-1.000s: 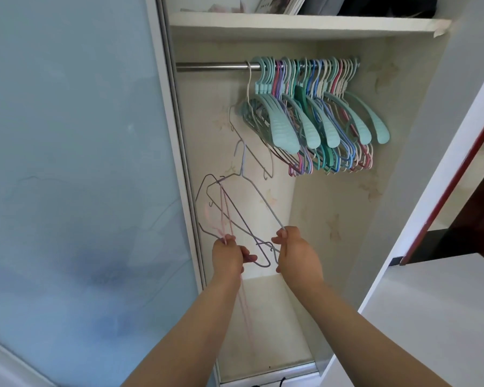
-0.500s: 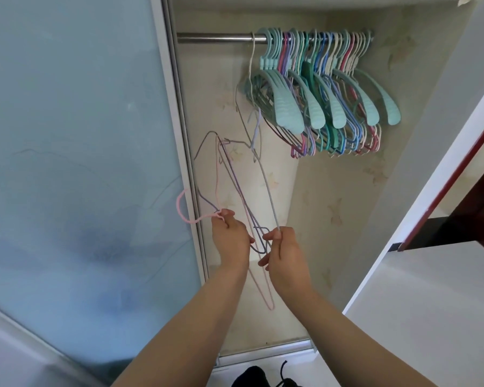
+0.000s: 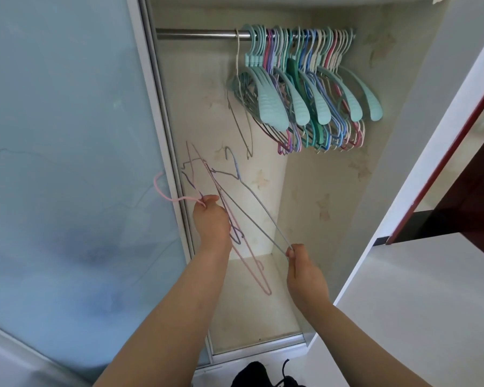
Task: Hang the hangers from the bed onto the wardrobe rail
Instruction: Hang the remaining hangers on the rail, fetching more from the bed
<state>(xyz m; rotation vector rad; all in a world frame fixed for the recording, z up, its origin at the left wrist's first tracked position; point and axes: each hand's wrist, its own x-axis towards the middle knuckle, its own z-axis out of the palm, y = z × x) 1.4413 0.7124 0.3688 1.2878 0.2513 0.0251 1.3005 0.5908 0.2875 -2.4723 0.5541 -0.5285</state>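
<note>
Open wardrobe [image 3: 305, 191], rail [image 3: 196, 34] at twelve o'clock crowded with hangers [image 3: 299, 93]; left hand [image 3: 211, 222] clenches wire hangers [image 3: 207, 174]; right hand [image 3: 305, 270] pinches grey hanger [image 3: 252, 216] at five o'clock.

Hangers [image 3: 305, 90] bunched on the silver wardrobe rail [image 3: 196, 34] are mint, teal, blue, pink and cream; below the rail, thin pink [image 3: 252, 270] and grey-lilac [image 3: 252, 219] wire hangers.

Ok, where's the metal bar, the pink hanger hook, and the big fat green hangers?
wardrobe rail [image 3: 196, 33], head view, bare left stretch.
pink wire hanger [image 3: 159, 188], head view, its hook curve.
teal plastic hangers [image 3: 271, 103], head view, a broad shoulder.
</note>
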